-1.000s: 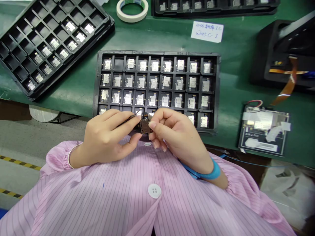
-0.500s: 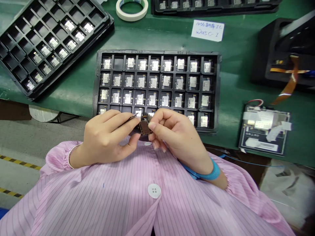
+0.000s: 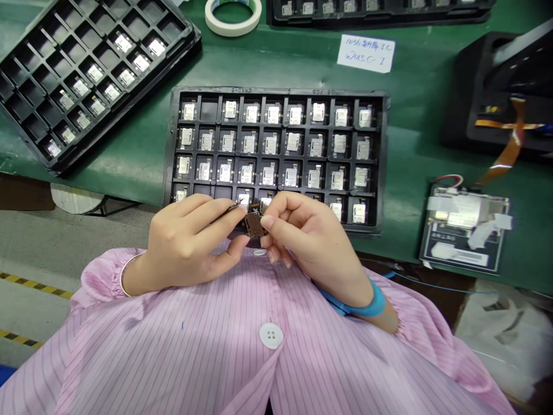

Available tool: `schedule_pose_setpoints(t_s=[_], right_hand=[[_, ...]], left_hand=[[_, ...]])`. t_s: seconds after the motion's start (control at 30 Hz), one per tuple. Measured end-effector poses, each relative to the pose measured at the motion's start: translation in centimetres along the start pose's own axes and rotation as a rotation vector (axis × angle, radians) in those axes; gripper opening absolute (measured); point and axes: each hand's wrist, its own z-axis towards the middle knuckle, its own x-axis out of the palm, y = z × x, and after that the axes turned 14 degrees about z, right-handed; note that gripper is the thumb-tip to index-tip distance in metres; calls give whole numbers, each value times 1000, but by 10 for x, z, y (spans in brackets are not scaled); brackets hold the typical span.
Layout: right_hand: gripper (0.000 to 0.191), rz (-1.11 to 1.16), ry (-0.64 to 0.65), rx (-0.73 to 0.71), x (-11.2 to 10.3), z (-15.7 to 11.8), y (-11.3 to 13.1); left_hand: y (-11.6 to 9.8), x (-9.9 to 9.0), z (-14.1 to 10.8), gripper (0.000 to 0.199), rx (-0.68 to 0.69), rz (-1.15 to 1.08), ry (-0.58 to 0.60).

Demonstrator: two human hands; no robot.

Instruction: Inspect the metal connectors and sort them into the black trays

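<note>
A small brown circuit board [image 3: 254,223] sits pinched between the thumb and fingers of my right hand [image 3: 309,242], with a blue band on that wrist. My left hand [image 3: 194,239] comes in from the other side, its fingertips against the board's left edge. Between its fingers shows the thin dark edge of a second small board [image 3: 233,207], mostly hidden; the left thumb stands apart below. Both hands are over the near edge of a black compartment tray [image 3: 276,91], where most pockets hold a small board with a silvery metal part. The hands cover part of its front row.
A second black tray [image 3: 192,43], partly filled, lies angled at the left. Farther back are a tape roll [image 3: 234,26], another tray [image 3: 380,18] and a handwritten label [image 3: 366,53]. At the right are a black fixture [image 3: 464,98] with an orange flex cable and a taped device [image 3: 464,230].
Almost nothing differs. The view has shifted very slightly, and both hands keep the same hold on the boards.
</note>
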Motion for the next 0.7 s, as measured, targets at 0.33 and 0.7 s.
schedule_pose_setpoints(t_s=[0.33, 0.7], right_hand=[[23, 12, -4, 1, 1, 0, 0], [29, 7, -18, 5, -1, -1, -1]], left_hand=[[0, 1, 0, 24, -1, -29, -18], [-1, 1, -2, 26, -48, -90, 9]])
